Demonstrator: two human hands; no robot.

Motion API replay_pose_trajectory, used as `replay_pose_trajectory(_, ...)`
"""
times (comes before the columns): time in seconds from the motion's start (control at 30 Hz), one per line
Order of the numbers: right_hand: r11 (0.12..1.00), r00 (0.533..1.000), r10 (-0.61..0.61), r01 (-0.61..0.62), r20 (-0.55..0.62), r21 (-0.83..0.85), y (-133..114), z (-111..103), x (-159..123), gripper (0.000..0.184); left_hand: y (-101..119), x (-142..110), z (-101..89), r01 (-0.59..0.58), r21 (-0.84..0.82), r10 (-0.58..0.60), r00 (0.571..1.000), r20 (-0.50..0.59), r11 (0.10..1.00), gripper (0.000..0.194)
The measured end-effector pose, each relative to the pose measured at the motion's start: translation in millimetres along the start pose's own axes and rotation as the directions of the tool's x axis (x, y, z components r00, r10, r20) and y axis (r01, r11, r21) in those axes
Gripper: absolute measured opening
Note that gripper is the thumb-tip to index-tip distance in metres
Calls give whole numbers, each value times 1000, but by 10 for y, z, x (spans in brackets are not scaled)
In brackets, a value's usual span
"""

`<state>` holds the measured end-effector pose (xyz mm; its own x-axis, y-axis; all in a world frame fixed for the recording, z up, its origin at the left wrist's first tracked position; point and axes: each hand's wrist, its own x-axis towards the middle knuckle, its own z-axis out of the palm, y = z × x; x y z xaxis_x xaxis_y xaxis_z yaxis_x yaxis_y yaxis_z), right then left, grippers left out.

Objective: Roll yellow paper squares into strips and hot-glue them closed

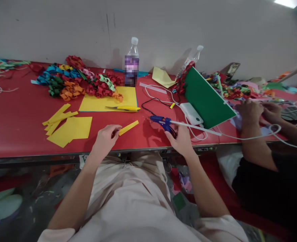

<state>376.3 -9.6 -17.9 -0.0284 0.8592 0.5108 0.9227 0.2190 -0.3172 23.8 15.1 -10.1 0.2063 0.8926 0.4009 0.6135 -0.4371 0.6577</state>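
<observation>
My left hand point(105, 138) pinches one end of a narrow yellow paper strip point(128, 127) that lies on the red table point(17, 127). My right hand point(180, 139) grips the handle of a blue glue gun point(162, 121), its nozzle pointing left and a white glue stick point(196, 127) sticking out behind it to the right. The strip's free end lies a little left of the nozzle.
Yellow paper pieces point(68, 129) lie at left, a yellow sheet point(108, 101) with a yellow-handled knife point(124, 108) behind. Coloured paper chains point(73, 82), a bottle point(131, 64), a green board point(206, 97) and white cables point(251, 136) crowd the back. Another person's hands point(259, 112) work at right.
</observation>
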Motion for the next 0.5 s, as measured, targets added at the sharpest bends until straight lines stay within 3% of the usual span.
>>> replay_pose_trajectory(0.07, 1000, 959, -19, 21, -282, 3, -146, -84, -210, 19, -24, -13, -16, -7, 15, 7, 1000, 14, 1000, 21)
replay_pose_trajectory(0.1, 996, 936, -83, 85, -343, -10, -256, -118, -281, 14, -34, -18, -27, -16, 25, 15, 999, 30, 1000, 21)
replay_pose_trajectory(0.13, 985, 935, -165, 169, -314, -12, -384, -139, -313, 13, -41, -20, -37, -27, 33, 25, 999, 44, 999, 22)
replay_pose_trajectory(0.2, 949, 945, -307, 313, -116, 33, -666, -129, -230, 9, -48, -19, -52, -43, 41, 40, 998, 55, 998, 22)
replay_pose_trajectory(0.33, 929, 916, -370, 369, 151, 36, -1085, 62, 339, 23, -57, -7, -47, -64, 38, 62, 997, 49, 997, 22)
replay_pose_trajectory(0.5, 895, 793, -426, 441, 435, 73, -1201, 290, 809, 18, -94, -19, -17, -60, 38, 58, 997, 44, 997, 23)
